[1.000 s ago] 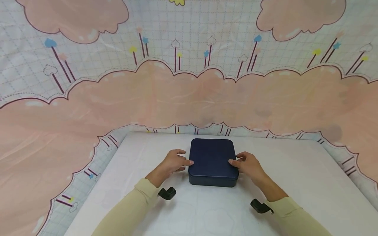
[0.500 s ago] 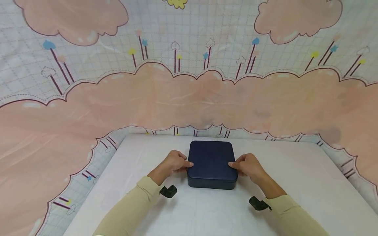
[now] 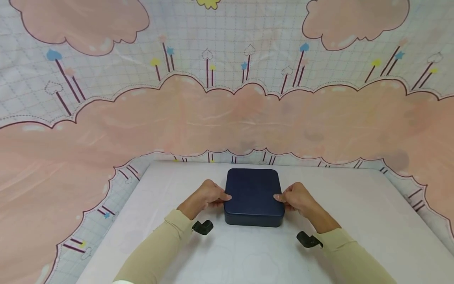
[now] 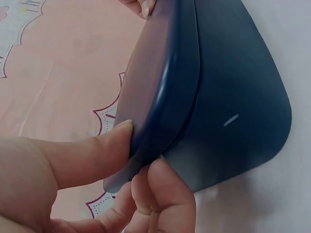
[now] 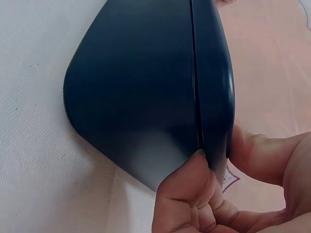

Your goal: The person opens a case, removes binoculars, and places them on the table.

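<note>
A dark blue rounded box (image 3: pixel 253 191) with a fitted lid (image 4: pixel 163 92) stands on the white table. At its left side my left hand (image 3: pixel 211 193) pinches the lid's edge. The left wrist view shows the thumb on the lid's top and curled fingertips at the seam below its rim. On the opposite side my right hand (image 3: pixel 296 197) grips the lid the same way, with a fingertip at the seam in the right wrist view. A thin line separates the lid from the box's lower part (image 5: pixel 131 97), which rests on the table.
The white table (image 3: pixel 248 260) reaches back to a hanging cloth (image 3: pixel 227 118) printed with clouds, which also runs along both sides. A black wrist camera (image 3: pixel 203 227) sits under the left wrist, another black camera (image 3: pixel 307 239) under the right.
The left hand's fingers, spread loosely beside the box earlier, have closed in on the lid's edge. The right hand's fingers have also curled in. The box stays in place on the table.
</note>
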Tool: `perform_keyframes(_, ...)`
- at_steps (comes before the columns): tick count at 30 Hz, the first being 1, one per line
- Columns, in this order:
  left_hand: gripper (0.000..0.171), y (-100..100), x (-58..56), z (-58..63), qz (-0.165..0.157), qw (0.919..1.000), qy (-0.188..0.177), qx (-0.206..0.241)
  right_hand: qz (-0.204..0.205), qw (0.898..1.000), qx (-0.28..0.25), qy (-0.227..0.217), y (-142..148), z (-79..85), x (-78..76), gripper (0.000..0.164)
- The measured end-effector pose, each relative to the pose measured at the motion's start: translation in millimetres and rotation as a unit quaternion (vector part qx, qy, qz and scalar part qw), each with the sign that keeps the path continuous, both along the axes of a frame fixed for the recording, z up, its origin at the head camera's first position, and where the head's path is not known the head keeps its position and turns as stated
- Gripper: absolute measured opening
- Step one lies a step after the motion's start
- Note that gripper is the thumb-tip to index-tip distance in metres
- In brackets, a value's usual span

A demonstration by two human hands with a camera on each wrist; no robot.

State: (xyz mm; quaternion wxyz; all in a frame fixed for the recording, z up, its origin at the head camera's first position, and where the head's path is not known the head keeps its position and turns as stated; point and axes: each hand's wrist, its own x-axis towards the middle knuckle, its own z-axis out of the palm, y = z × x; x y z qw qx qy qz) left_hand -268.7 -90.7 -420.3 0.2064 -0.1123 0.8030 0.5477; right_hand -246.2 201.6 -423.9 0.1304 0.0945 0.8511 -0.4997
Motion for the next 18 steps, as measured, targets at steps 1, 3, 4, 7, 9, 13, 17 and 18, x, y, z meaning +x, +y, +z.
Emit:
perform_keyframes(1, 0.031, 0.1, 0.1, 0.0, 0.001, 1.0, -0.001, 0.001, 0.001, 1.0, -0.002, 0.0, 0.0, 0.0, -0.1, 0.027)
perform_keyframes(3, 0.032, 0.5, 0.7, 0.2, 0.001, 1.0, -0.004, 0.001, 0.001, 1.0, -0.003, 0.0, 0.1, -0.6, -0.5, 0.027)
perform_keyframes(4, 0.033, 0.7, 0.7, 0.5, 0.0, 1.0, -0.004, 0.003, 0.002, 1.0, -0.002, 0.0, 0.2, -0.9, -0.8, 0.027)
perform_keyframes(7, 0.034, 0.9, 0.1, 0.6, 0.0, 0.9999, -0.007, 0.008, 0.001, 1.0, 0.002, 0.0, 0.1, -0.9, -1.3, 0.025)
perform_keyframes(9, 0.034, 0.8, -0.4, 0.8, 0.001, 0.9999, -0.008, 0.014, 0.001, 1.0, 0.004, 0.001, 0.2, -1.1, -1.6, 0.025)
perform_keyframes(13, 0.034, 0.1, -1.5, 1.0, 0.004, 0.9996, -0.008, 0.025, -0.002, 1.0, 0.0, 0.003, -0.3, -0.2, -0.9, 0.026)
perform_keyframes(17, 0.035, -0.4, -1.9, 3.0, 0.007, 0.9994, -0.009, 0.033, -0.001, 1.0, -0.004, 0.002, -0.2, 2.2, 0.2, 0.027)
perform_keyframes(18, 0.036, -0.5, -1.9, 4.2, 0.007, 0.9993, -0.007, 0.036, 0.0, 1.0, -0.006, 0.002, 0.0, 3.3, 0.4, 0.027)
